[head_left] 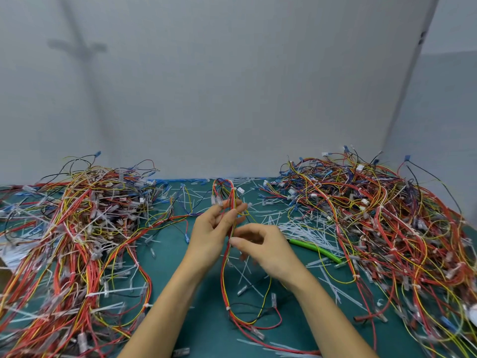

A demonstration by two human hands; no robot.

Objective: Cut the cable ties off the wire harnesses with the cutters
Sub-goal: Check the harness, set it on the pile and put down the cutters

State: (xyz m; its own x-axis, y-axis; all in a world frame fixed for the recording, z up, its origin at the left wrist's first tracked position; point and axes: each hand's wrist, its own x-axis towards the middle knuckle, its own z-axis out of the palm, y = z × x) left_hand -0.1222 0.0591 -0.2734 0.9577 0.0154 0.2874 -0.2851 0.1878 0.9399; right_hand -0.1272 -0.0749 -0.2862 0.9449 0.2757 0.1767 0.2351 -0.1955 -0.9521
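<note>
— Green mat [167, 267] covers the bench, with a grey panel [232, 86] standing behind it. Where is the work item?

— One wire harness [233, 200], mostly red and yellow leads, is held upright at centre between both hands. Its lower loop hangs down to the mat between the forearms. A white cable tie [228, 308] sits on that loop.

— State of the left hand [216, 226]?

— It is raised, with the fingers partly curled round the upper part of the bundle. The leads run up past its fingertips.

— And the right hand [268, 246]?

— It is just below and beside the other hand. Thumb and forefinger pinch the same bundle at about mid-length. The remaining fingers are loosely curled and somewhat blurred.

— Location of the cutters [318, 250]?

— They lie on the mat just right of the right hand, and neither hand touches them. Only a green handle shows; I cannot tell how the head lies, as it sits behind the hand.

— Other stock?

— A left pile [77, 228] of tangled harnesses and a larger right pile [374, 215] sit well apart at the two sides. White tie offcuts [302, 228] are scattered on the mat between them, thickest beside the cutters.
</note>
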